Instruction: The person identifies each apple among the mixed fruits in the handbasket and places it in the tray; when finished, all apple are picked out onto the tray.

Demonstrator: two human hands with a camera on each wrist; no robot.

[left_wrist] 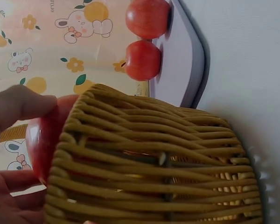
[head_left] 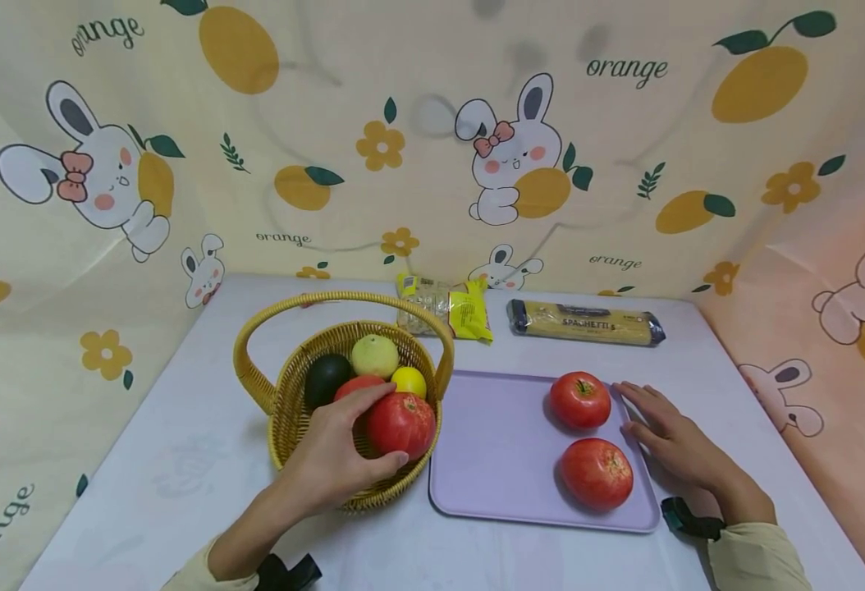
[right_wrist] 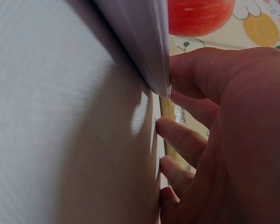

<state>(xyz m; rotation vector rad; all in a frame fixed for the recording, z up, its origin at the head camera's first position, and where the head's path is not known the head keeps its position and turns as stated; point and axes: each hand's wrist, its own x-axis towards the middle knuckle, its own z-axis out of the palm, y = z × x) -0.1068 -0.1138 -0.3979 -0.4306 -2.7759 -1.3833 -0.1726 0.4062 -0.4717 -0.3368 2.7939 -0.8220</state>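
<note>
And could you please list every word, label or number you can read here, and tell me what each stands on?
"orange": on the patterned backdrop, repeated in several places, some partly cut off.
"SPAGHETTI": on the long packet at the back; the character after it looks like a 5, but I cannot be sure.
Too small or blurred to read: the packet's other print, and the print on the clear-and-yellow bag.

"What can you read?"
"'SPAGHETTI', perhaps then a 5, on the pack (head_left: 586,322) near the worktop's (head_left: 196,427) back right corner."
"And the wall cloth (head_left: 432,197)?"
"'orange', printed several times."
</note>
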